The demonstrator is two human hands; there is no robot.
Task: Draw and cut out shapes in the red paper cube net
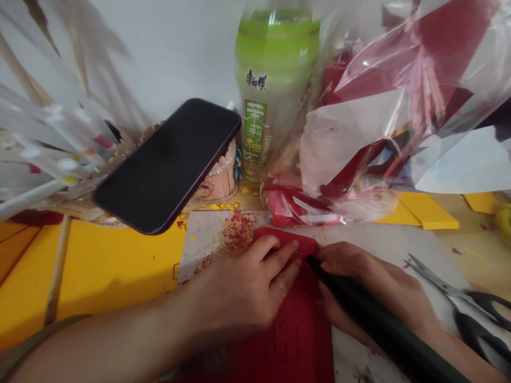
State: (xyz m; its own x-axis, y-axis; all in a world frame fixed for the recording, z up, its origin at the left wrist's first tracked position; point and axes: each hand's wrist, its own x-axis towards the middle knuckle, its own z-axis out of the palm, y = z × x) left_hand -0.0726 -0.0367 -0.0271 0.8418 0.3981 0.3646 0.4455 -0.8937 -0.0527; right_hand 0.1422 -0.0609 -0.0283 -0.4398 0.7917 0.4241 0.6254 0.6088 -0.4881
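A sheet of red paper (299, 330) with dark drawn outlines lies on a pale board (355, 346) in front of me. My left hand (255, 282), a thin ring on one finger, holds the paper down with bent fingers near its far end. My right hand (367, 287) is closed round a long dark tool (371, 324), whose kind I cannot make out. The tool's narrow tip meets the red paper just beside my left fingertips. Scissors (451, 290) with black handles lie partly spread to the right of my right hand.
A black phone (171, 165) leans on a decorated holder (223, 175). Behind stand a green-topped drink bottle (275, 90) and a clear bag (371, 117) of paper scraps. Pens (59, 143) stand at left above yellow paper (120, 266). Red and yellow bits (239, 229) litter the board.
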